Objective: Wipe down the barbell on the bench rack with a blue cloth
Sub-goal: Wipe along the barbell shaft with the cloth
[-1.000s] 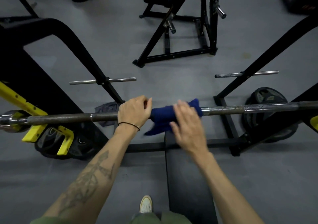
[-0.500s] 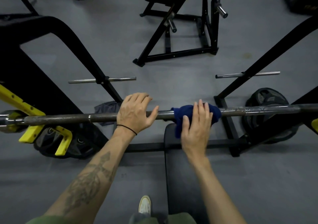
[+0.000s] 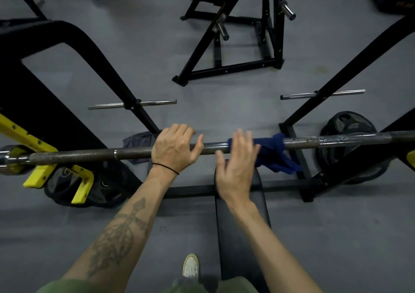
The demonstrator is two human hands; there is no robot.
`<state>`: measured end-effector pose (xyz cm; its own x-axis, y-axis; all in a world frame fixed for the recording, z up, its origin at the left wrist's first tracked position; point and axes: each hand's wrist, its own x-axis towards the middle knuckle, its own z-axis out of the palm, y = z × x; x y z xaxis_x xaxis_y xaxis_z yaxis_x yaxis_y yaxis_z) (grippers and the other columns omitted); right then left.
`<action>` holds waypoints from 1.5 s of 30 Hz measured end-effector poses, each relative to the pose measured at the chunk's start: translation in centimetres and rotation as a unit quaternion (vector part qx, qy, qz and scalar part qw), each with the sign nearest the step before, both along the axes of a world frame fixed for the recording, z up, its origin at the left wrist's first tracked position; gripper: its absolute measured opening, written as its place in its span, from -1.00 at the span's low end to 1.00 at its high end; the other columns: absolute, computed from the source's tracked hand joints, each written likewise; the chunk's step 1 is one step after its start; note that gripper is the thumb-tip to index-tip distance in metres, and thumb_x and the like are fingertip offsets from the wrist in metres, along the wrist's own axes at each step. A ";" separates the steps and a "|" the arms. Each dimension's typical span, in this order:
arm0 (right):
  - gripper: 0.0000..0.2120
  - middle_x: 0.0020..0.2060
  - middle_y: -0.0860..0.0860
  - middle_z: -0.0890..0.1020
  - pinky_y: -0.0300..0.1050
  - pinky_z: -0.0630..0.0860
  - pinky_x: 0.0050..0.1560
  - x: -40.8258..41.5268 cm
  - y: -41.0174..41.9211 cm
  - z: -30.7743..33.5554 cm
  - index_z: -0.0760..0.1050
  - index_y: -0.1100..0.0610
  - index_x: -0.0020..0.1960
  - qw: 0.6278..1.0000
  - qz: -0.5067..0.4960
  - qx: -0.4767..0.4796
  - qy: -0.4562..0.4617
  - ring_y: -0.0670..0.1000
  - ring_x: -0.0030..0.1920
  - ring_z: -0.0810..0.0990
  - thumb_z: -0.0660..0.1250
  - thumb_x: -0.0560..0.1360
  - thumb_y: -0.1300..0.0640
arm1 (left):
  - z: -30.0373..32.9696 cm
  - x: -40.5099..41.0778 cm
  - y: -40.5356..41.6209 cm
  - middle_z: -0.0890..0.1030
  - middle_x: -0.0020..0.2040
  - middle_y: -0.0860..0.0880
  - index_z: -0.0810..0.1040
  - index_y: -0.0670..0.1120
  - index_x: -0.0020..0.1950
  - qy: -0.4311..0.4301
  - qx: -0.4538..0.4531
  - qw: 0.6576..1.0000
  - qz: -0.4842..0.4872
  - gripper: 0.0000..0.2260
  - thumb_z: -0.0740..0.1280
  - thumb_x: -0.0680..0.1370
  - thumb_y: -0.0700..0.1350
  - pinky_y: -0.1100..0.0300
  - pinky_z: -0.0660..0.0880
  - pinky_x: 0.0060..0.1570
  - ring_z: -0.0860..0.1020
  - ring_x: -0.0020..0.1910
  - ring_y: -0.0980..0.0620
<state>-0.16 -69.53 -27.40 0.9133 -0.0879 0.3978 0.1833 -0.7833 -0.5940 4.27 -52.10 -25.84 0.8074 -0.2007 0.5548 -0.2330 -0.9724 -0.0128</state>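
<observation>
Curled over the barbell (image 3: pixel 336 141), the left hand (image 3: pixel 174 150) grips the shaft beside a right hand (image 3: pixel 235 162) whose straight, blurred fingers press a blue cloth (image 3: pixel 275 152) draped on the bar. One barbell lies across the bench rack (image 3: pixel 336 76), its left end in a yellow hook (image 3: pixel 40 173). One black bench pad (image 3: pixel 241 236) sits below the hands. Two steel pegs (image 3: pixel 157 102) stick out from the rack's uprights. Weight plates (image 3: pixel 347 126) lean at both sides on the grey floor (image 3: pixel 224 103); a second rack (image 3: pixel 235 45) stands beyond.
</observation>
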 end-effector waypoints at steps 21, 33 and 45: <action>-0.47 0.58 0.17 0.29 0.19 0.05 0.62 0.5 -6.1 -0.7 0.29 0.28 0.56 0.997 -0.034 -0.055 -0.031 0.13 0.63 0.15 0.11 0.71 -0.01 | -0.1 -0.1 -0.2 0.53 -0.34 -0.05 0.59 -0.12 -0.24 -0.016 -0.006 1.000 0.005 -0.63 0.19 0.65 0.03 0.05 0.37 -0.40 0.48 -0.37 -0.07; -0.44 0.57 0.19 0.31 0.22 0.10 0.60 0.4 -5.9 -0.6 0.27 0.30 0.57 0.998 -0.011 -0.060 -0.029 0.14 0.62 0.17 0.07 0.72 -0.04 | -0.2 -0.1 0.0 0.53 -0.33 -0.06 0.58 -0.12 -0.23 -0.004 -0.011 1.000 0.002 -0.59 0.14 0.67 0.05 0.04 0.40 -0.40 0.47 -0.38 -0.06; -0.42 0.59 0.19 0.26 0.20 0.05 0.62 0.5 -5.6 -0.3 0.25 0.30 0.58 0.997 -0.059 -0.035 -0.019 0.15 0.63 0.12 0.09 0.70 -0.05 | 0.1 -0.1 -0.2 0.56 -0.30 -0.06 0.59 -0.12 -0.18 -0.003 -0.014 1.000 -0.004 -0.65 0.18 0.67 0.02 0.02 0.42 -0.39 0.50 -0.33 -0.07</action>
<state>0.39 -75.14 -27.74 0.8823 -0.1653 0.4406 0.1078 -0.8404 -0.5312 4.19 -52.31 -25.78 0.8027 -0.1906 0.5652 -0.2399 -0.9707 0.0133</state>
